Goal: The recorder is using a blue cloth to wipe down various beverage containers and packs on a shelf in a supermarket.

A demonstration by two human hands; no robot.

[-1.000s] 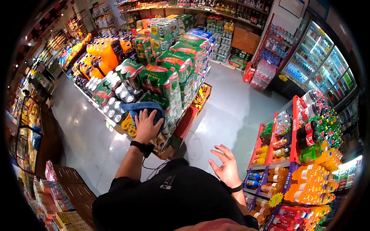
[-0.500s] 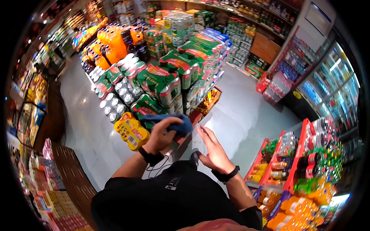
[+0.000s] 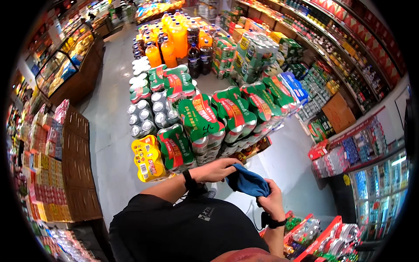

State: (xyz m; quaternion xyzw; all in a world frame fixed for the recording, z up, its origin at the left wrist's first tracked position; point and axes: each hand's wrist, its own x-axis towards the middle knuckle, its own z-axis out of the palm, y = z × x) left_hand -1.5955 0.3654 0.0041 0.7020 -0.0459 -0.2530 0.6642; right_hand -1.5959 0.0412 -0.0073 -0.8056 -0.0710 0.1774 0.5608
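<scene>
A folded dark blue cloth (image 3: 248, 180) is stretched between my two hands in front of my chest. My left hand (image 3: 217, 170), coming across from the left, grips the cloth's left end; its fingertips are partly hidden by the fabric. At the cloth's lower right end, my right hand (image 3: 273, 201) is closed with the thumb and fingers on the edge. Just beyond my left hand stand shrink-wrapped green and red multipacks of cans (image 3: 201, 118). A yellow multipack (image 3: 148, 158) lies at the near left corner of that stack, beside my left forearm.
Large orange drink bottles (image 3: 176, 39) stand behind the cans. Brown wooden cabinets (image 3: 78, 161) line the left side. At the lower right are red-edged racks of bottles (image 3: 321, 236), with a glass-door fridge (image 3: 382, 187) beyond. Stocked shelves (image 3: 323, 48) run along the back right.
My right hand, earlier open and apart, now grips the cloth. The cloth has moved right, away from over the cans, and my left hand went with it. The view has turned.
</scene>
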